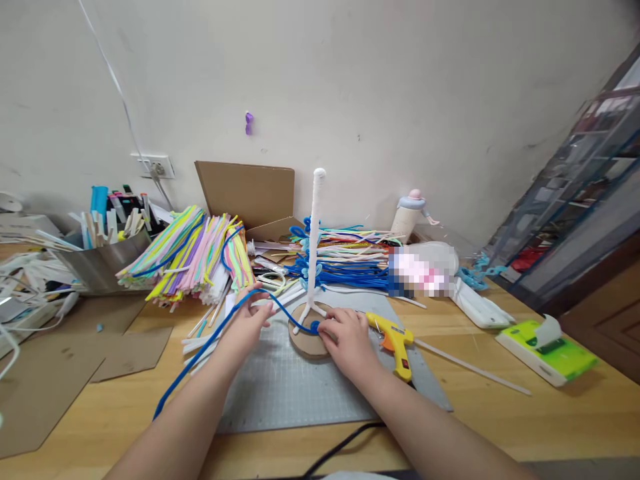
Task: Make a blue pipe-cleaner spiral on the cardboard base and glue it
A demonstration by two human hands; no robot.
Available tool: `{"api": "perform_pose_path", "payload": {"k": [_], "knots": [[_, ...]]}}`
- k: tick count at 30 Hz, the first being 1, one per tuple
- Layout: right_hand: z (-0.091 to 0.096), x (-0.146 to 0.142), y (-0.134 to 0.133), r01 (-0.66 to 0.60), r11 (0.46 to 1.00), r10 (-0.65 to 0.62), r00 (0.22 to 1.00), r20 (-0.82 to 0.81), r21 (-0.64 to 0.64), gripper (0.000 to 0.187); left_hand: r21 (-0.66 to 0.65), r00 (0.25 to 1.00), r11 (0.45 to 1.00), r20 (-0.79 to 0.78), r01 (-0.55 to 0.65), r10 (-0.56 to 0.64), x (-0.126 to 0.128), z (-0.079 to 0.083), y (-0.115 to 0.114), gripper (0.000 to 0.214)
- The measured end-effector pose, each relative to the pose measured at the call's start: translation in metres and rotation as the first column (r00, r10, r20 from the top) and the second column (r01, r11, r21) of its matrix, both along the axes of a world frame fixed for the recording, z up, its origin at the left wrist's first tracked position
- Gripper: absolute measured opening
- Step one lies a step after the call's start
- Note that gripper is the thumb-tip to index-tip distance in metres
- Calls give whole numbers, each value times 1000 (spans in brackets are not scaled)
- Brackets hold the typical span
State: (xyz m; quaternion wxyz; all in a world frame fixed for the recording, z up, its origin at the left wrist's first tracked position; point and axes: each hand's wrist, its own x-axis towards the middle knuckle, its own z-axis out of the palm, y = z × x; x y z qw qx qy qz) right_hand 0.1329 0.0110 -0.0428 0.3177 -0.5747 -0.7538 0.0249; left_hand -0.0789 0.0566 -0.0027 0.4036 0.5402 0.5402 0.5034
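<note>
A round cardboard disc (306,345) lies on a grey cutting mat (300,390), with a white wrapped post (315,240) standing upright on it. My right hand (347,340) pinches the end of a long blue pipe cleaner (210,340) against the disc at the post's foot. My left hand (247,322) grips the same pipe cleaner further along. Its free end trails toward me past my left forearm.
A yellow glue gun (395,337) lies just right of my right hand, its black cord running toward me. Piles of coloured pipe cleaners (195,257), a cardboard box (247,193), a metal bin of tools (107,257), cardboard sheets (55,373) and a green tape dispenser (550,347) surround the mat.
</note>
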Motion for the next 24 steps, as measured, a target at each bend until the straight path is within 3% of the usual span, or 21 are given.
{"api": "perform_pose_path", "payload": {"k": [4, 8, 15, 19, 24], "knots": [[1, 0, -1, -5, 1000, 5, 1000, -6, -7, 12, -42, 984, 998, 172, -48, 55, 0, -10, 4, 50], [0, 0, -1, 0, 1000, 0, 1000, -8, -10, 11, -81, 982, 995, 185, 63, -47, 6, -17, 3, 52], [1, -1, -1, 9, 1000, -8, 1000, 15, -16, 12, -60, 965, 987, -208, 149, -158, 27, -30, -7, 23], [2, 0, -2, 3, 1000, -2, 1000, 22, -14, 11, -14, 886, 992, -449, 128, -120, 34, -35, -12, 15], [2, 0, -2, 6, 1000, -6, 999, 33, -12, 10, 75, 767, 981, -635, 179, -91, 39, -33, -11, 7]]}}
